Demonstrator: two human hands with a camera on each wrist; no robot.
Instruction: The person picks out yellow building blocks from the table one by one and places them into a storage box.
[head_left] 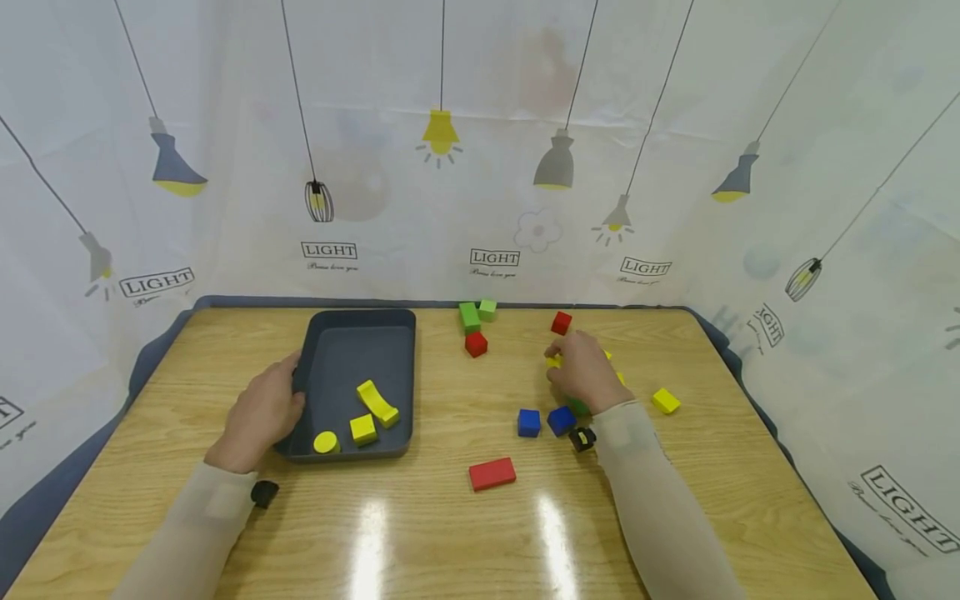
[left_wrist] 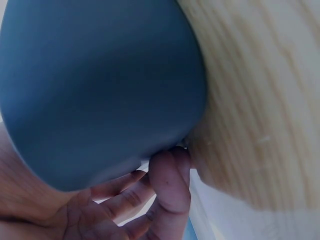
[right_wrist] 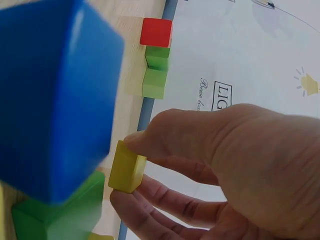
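At the left edge of the dark grey tray (head_left: 360, 333), my left hand (head_left: 260, 410) grips its side, the fingers curled against the wall in the left wrist view. Inside the tray lie a yellow round block (head_left: 326, 442), a yellow cube (head_left: 363, 429) and a yellow curved block (head_left: 377, 405). Over the cluster of blocks on the right, my right hand (head_left: 587, 371) pinches a yellow block (right_wrist: 124, 167) between thumb and fingertips. Beneath that hand a green block (right_wrist: 62, 210) is partly hidden, with more yellow blocks behind. Two blue blocks (head_left: 528, 423) sit near the right wrist.
Two green blocks (head_left: 469, 317) and a red block (head_left: 476, 344) stand at the table's back middle. Another red block (head_left: 561, 323) lies beyond my right hand, and a yellow block (head_left: 666, 401) to its right. A red rectangular block (head_left: 492, 473) lies toward the front.
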